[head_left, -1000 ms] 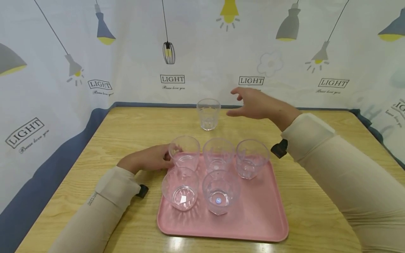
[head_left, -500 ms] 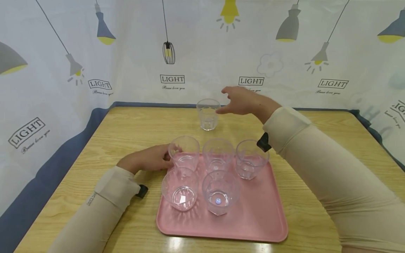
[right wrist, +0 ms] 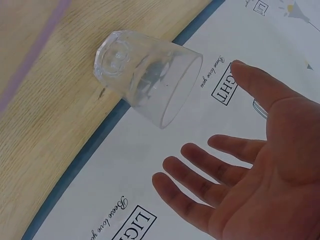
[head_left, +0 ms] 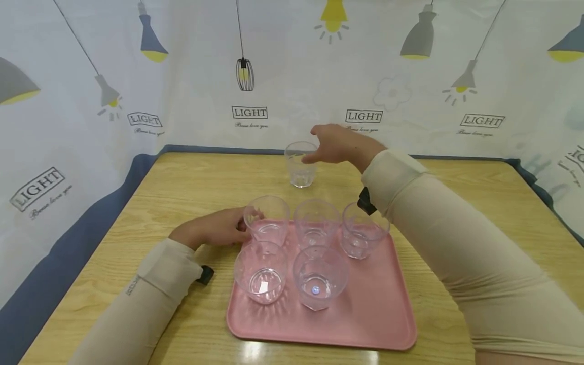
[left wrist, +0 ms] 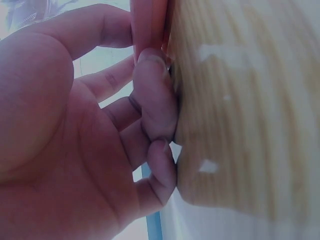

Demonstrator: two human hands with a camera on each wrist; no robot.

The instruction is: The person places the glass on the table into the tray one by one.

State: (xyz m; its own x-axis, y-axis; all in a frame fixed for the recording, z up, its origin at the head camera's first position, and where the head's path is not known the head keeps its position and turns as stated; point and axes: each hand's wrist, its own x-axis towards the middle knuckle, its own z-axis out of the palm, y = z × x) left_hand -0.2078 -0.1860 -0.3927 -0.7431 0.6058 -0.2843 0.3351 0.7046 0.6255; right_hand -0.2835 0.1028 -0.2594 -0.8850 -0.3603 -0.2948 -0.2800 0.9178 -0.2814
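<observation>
A clear faceted plastic cup (head_left: 298,174) stands upright near the table's back edge. My right hand (head_left: 335,144) is right beside its rim, thumb overlapping the cup in the head view. In the right wrist view, that hand's spread fingers (right wrist: 187,180) have a gap between them and the cup (right wrist: 150,80). My left hand (head_left: 221,226) grips the pink tray (head_left: 374,319) at its back left side; the left wrist view shows thumb and curled fingers (left wrist: 152,95) at the tray's edge (left wrist: 149,25). Several similar clear cups stand on the tray, one (head_left: 269,230) close to the left hand.
Two cups, one (head_left: 260,274) at left and another (head_left: 319,274) beside it, form the tray's front row. The back row ends with a cup (head_left: 362,238) below my right sleeve (head_left: 424,203). A lamp-patterned white curtain (head_left: 296,76) hangs behind the wooden table (head_left: 191,177).
My right hand has moved left toward the lone cup at the back, its thumb now overlapping it in the head view. The left hand, tray and cups have stayed in place.
</observation>
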